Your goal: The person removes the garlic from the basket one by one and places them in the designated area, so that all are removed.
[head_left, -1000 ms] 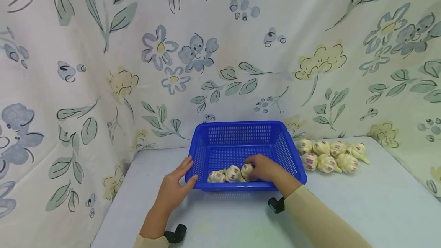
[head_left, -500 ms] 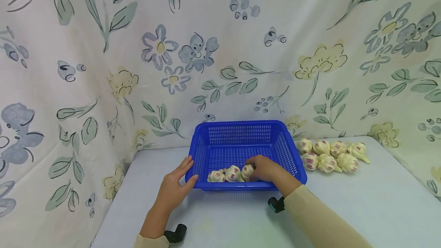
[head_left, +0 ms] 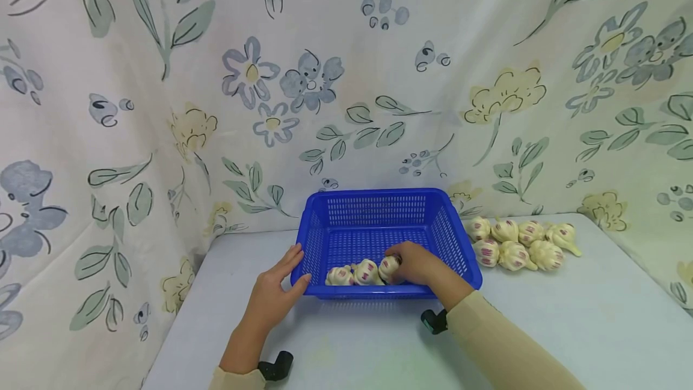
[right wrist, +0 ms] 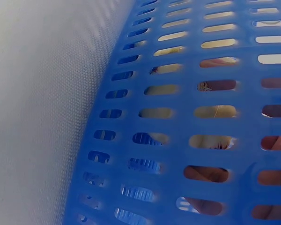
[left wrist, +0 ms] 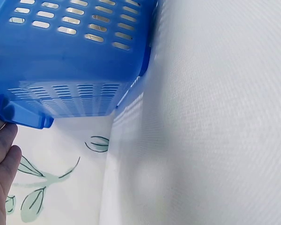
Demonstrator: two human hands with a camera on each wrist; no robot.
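Observation:
A blue slotted plastic basket (head_left: 377, 291) stands on the white table. Inside, along its near wall, sit two garlic bulbs, one at the left (head_left: 339, 276) and one in the middle (head_left: 367, 272). To the right of them my right hand (head_left: 418, 268) reaches in over the near rim and grips a third garlic bulb (head_left: 387, 269), partly hidden by the fingers. My left hand (head_left: 271, 298) rests against the basket's left near corner, fingers extended along the rim and thumb at the front. Seen from the left wrist, its fingers (left wrist: 5, 161) touch the rim from outside. The right wrist view is mostly basket wall.
Several more garlic bulbs (head_left: 513, 256) lie in two rows on the table, right beside the basket. A floral curtain (head_left: 346, 77) hangs behind the table (head_left: 595, 318). The basket's far wall stands close to it.

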